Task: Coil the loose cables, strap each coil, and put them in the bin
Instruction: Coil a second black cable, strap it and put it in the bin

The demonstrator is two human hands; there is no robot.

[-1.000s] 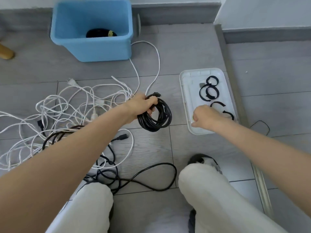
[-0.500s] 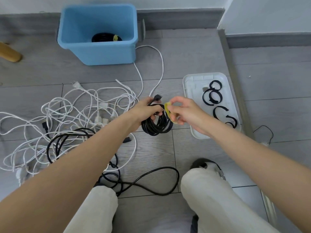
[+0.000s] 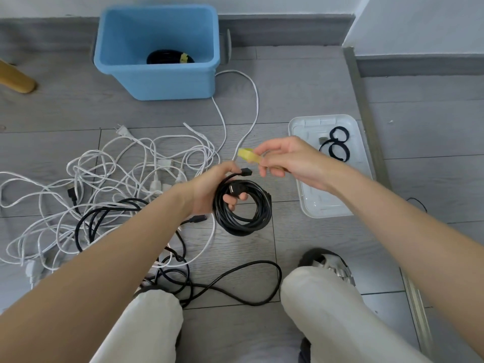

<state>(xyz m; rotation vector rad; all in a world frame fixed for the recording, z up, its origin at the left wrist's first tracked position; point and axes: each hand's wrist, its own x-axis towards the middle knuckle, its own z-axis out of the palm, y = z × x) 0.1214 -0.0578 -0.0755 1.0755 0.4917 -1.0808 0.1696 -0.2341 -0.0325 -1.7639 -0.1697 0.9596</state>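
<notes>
My left hand (image 3: 209, 189) grips a coiled black cable (image 3: 242, 208) above the floor, its plug ends poking out near my thumb. Just above and right of the coil, my right hand (image 3: 285, 161) pinches a yellow strap (image 3: 248, 155). The blue bin (image 3: 157, 51) stands at the back and holds a black coil with a yellow strap (image 3: 169, 57). Loose white cables (image 3: 104, 176) and loose black cables (image 3: 125, 226) lie tangled on the floor to the left.
A white tray (image 3: 303, 127) with black straps (image 3: 337, 146) lies on the floor to the right, beside a metal floor rail (image 3: 366, 121). My knees (image 3: 314, 297) and a shoe are at the bottom. A wooden leg (image 3: 15, 79) shows at far left.
My right hand picked a yellow strap out of the tray and brought it left to the coil, then lifted it slightly. My left hand kept holding the black coil.
</notes>
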